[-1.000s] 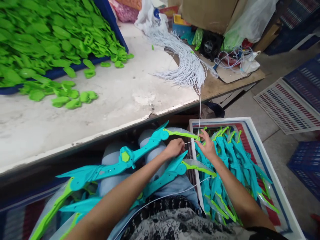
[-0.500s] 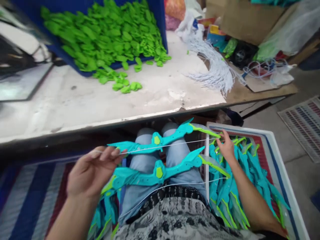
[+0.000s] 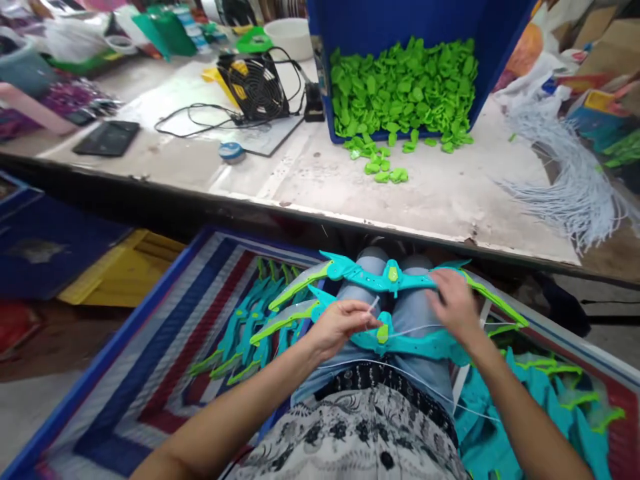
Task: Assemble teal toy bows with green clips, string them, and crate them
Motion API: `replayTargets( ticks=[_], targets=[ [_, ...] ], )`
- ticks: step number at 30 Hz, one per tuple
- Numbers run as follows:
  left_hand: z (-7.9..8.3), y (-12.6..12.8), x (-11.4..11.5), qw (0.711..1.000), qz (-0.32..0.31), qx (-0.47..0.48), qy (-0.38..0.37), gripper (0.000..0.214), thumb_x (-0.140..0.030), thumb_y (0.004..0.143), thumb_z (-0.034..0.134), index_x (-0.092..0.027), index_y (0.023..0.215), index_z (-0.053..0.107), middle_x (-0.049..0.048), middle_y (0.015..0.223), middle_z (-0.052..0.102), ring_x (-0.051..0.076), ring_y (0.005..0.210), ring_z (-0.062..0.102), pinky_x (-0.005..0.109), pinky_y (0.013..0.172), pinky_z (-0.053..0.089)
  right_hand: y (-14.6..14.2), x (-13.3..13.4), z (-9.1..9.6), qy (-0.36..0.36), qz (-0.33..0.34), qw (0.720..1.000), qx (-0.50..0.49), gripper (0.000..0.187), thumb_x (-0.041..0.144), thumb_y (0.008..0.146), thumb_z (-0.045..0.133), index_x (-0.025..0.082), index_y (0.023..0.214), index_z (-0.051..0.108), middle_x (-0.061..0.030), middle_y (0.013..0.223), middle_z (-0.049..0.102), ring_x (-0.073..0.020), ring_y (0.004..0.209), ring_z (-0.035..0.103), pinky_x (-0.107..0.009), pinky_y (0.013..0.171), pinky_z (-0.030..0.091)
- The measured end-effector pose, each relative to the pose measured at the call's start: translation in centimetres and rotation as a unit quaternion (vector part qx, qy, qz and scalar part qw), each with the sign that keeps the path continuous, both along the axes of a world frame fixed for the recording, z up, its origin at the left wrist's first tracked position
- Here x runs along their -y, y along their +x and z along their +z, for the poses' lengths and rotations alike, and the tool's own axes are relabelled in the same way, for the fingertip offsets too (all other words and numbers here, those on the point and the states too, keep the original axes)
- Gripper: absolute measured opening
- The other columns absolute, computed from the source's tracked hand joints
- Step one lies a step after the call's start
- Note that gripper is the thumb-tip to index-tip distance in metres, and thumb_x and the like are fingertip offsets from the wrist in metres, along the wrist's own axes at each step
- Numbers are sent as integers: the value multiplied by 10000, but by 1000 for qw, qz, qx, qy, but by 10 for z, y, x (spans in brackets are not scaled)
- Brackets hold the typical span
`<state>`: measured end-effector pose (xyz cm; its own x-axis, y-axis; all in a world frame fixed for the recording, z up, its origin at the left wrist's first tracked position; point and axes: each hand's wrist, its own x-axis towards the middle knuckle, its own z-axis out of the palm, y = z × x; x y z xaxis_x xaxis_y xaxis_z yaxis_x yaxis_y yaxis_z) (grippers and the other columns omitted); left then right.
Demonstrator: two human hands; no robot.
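Note:
Two turquoise toy bows with lime-green limbs lie across my lap: the farther bow (image 3: 367,279) and the nearer bow (image 3: 415,345). My left hand (image 3: 345,323) pinches the end of a white string (image 3: 420,327) above the nearer bow's middle. That string runs right to the tip of the farther bow's right limb. My right hand (image 3: 454,303) is over the right part of the farther bow, fingers curled and slightly blurred; whether they grip anything is unclear. A second white string (image 3: 400,372) hangs slack from the nearer bow, across my shirt.
Left and right of my legs are a blue-rimmed crate (image 3: 165,333) and a white-rimmed crate (image 3: 613,380), both with several bows. On the workbench (image 3: 300,180) stand a blue bin (image 3: 400,20) of green pieces, a bundle of white strings (image 3: 575,173), a black fan (image 3: 257,87) and a tape roll (image 3: 231,152).
The view has swung left. My right hand has left the farther bow's right limb tip and moved inward along the bow. My left hand has come toward the middle, still with the string.

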<state>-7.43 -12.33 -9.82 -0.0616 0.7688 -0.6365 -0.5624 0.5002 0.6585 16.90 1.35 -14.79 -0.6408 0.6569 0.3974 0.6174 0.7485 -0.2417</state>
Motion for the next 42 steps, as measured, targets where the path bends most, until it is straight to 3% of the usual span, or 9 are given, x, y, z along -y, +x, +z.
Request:
replayTargets(
  ticks=[2,4,7,10,13,16,20,27,42],
  targets=[
    [-6,13,-3,999,-37,-4,14,82,-150,744,690,-177,667,696,24,618,689,209,687,710,334,745,535,-65,8,-7,-16,105,992,72,368,262,887,541,193,1242,606,-146,1207,621,-298,1149,530,-485,1035,398],
    [-8,20,-4,998,-35,1,43,81,-228,755,697,-199,679,698,13,602,674,204,656,693,346,740,542,-112,12,-16,-24,132,978,158,418,202,888,523,203,1301,584,-146,1120,650,-289,1083,564,-496,1050,376],
    [-5,20,-6,997,3,23,79,116,-327,725,742,-228,700,685,1,613,665,185,647,667,341,742,544,-139,6,-21,-46,118,964,232,509,147,903,464,220,1405,497,-113,950,682,-252,947,616,-463,1044,385],
    [0,10,-9,994,38,38,96,200,-373,678,792,-222,688,662,-1,581,623,152,608,619,299,674,524,-127,-16,-12,-83,110,962,236,624,161,875,505,210,1485,378,-105,954,699,-241,921,638,-399,959,446],
    [4,-6,-15,985,124,29,117,271,-385,617,833,-196,653,642,-40,487,490,100,512,488,273,601,480,-103,-42,-2,-148,125,959,208,615,229,840,565,310,1438,448,-46,968,727,-212,839,661,-297,750,484],
    [7,-27,-23,961,235,-43,137,278,-370,570,844,-173,651,665,-71,436,396,62,456,368,236,508,404,-86,-60,3,-212,113,957,162,530,316,813,602,388,1336,558,34,838,740,-169,676,653,-240,609,435],
    [14,-59,-36,912,334,-180,154,261,-348,561,823,-156,675,688,-78,432,410,41,424,324,202,427,281,-81,-63,5,-237,95,955,149,472,345,786,624,388,1255,635,53,612,678,-150,536,605,-230,539,379],
    [22,-84,-51,869,358,-301,160,240,-355,626,770,-144,728,719,-67,471,474,39,413,342,195,398,250,-82,-61,6,-229,94,951,186,456,348,800,618,382,1254,638,34,666,707,-164,562,626,-235,539,376],
    [7,-86,-60,823,370,-395,171,223,-367,740,693,-149,777,721,-18,605,611,93,553,511,204,522,396,-85,-59,7,-196,89,951,220,464,333,821,616,396,1281,612,34,751,747,-200,686,696,-239,566,425]
  ],
)
